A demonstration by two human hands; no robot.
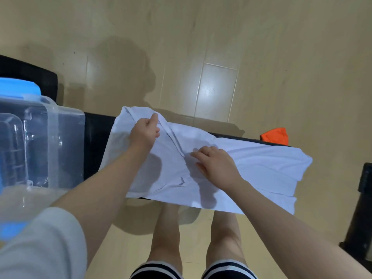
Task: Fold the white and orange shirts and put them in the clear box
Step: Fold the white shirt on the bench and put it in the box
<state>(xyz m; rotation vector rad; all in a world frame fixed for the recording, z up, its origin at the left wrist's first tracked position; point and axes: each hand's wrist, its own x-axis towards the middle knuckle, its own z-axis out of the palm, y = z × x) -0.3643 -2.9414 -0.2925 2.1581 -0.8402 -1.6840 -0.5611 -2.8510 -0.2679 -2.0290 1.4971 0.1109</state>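
white shirt [241, 168] ×1 | orange shirt [274, 134] ×1 | clear box [40, 141] ×1

A black bench [96, 133] runs across in front of me on a pale tiled floor [219, 91], where light glares off one tile. A blue lid [19, 87] lies at my far left, a dark upright object [364, 208] at the right edge.

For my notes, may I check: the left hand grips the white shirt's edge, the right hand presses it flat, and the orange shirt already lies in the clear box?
Not quite: the head view shows the orange shirt on the bench's far right end, not in the clear box.
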